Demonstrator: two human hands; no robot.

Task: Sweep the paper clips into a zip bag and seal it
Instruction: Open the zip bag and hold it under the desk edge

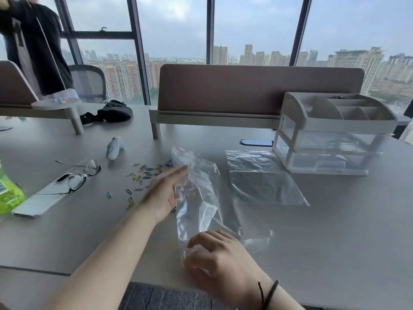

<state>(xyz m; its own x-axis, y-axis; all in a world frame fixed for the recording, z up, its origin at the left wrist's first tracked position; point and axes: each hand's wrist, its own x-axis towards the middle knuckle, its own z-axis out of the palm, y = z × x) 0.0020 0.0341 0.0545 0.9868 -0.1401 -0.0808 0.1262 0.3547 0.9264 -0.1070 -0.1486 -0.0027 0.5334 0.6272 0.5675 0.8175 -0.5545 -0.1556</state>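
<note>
Around the zip bag (199, 198) I hold up, the desk (335, 231) lies bare to its right and near side, so my right grip (214, 262) has room there. Right of the bag and farther back a second bag (263, 177) lies flat, with a drawer box (330, 135) behind it. Left of the bag, past my left grip (163, 195), paper clips (145, 173) lie scattered; beyond them glasses (82, 175), a phone (42, 198) and a bottle (9, 193) crowd the desk.
</note>
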